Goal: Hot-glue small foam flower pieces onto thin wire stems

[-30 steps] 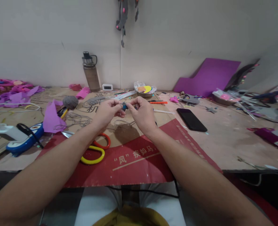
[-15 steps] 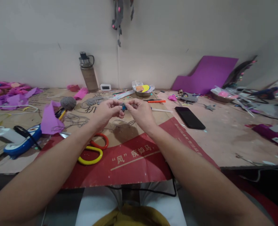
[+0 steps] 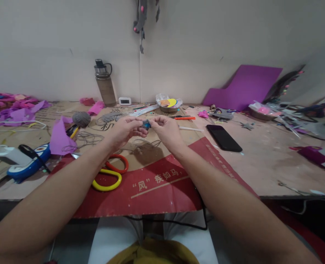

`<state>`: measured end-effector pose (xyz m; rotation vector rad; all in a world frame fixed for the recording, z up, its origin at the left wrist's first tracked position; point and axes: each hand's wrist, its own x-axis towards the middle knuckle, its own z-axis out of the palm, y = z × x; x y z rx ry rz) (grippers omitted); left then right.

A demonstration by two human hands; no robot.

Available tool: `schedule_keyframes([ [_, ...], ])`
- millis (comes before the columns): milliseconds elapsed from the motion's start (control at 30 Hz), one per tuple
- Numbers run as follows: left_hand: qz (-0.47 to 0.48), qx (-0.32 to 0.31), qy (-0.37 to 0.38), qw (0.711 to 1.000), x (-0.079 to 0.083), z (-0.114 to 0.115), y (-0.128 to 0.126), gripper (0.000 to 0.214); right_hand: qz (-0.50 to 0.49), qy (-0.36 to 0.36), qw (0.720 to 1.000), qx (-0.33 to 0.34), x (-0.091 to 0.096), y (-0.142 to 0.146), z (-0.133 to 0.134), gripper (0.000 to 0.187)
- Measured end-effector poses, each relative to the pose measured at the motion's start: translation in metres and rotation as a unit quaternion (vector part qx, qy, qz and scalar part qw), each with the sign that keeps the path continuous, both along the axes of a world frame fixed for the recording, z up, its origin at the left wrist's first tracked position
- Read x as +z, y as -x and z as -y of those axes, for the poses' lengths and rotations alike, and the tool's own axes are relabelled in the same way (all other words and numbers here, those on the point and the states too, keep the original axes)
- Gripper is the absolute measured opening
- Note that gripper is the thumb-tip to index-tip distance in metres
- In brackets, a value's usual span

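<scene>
Both hands meet above the cardboard, pinching a small grey-and-blue piece [image 3: 146, 125] between them; its exact kind is too small to make out. My left hand [image 3: 125, 131] grips its left side with thumb and fingers. My right hand [image 3: 165, 131] pinches it from the right. Beneath them, thin grey yarn [image 3: 148, 143] lies loosely on the cardboard. Scissors with one red and one yellow handle loop [image 3: 107, 188] rest under my left forearm, their blades partly hidden. A ball of grey yarn [image 3: 81, 119] sits farther left.
Red-printed cardboard [image 3: 162, 198] covers the table's front. A black phone [image 3: 223, 138] lies at right, with a grey star [image 3: 246, 125] behind it. A water bottle [image 3: 105, 88] and small white clock [image 3: 124, 101] stand by the wall. A blue power strip [image 3: 30, 167] is at left.
The hands stay close together on the small piece, and more of its blue part shows now. My left fingers have loosened slightly. The whole view has shifted a little.
</scene>
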<state>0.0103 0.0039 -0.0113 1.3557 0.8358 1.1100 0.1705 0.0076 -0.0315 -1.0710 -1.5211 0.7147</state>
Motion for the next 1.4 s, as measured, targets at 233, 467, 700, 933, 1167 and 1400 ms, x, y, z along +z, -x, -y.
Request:
schedule_keyframes([
  [233,-0.135,0.01,-0.045,0.99,0.003,0.005,-0.002,0.02,0.056,-0.007,0.998,-0.009,0.003,-0.002,0.007,0.017],
  [467,-0.291,0.115,-0.188,0.931,0.01,0.011,-0.002,0.009,0.153,-0.045,0.987,-0.032,0.004,-0.002,0.012,0.014],
  [700,-0.292,0.121,-0.161,0.935,0.008,0.01,-0.001,0.004,0.153,-0.074,0.985,0.009,0.004,-0.004,0.011,0.014],
  [933,-0.158,0.128,-0.1,0.974,0.003,0.005,-0.002,0.002,0.119,-0.116,0.986,-0.012,0.0,-0.001,0.013,0.007],
  [1167,-0.147,0.133,-0.081,0.977,0.003,0.006,-0.004,0.002,0.123,-0.117,0.985,-0.019,0.002,0.002,0.017,0.006],
  [1400,-0.146,0.143,-0.087,0.975,0.003,0.008,-0.006,0.003,0.104,-0.085,0.991,-0.014,0.001,0.003,0.014,0.007],
])
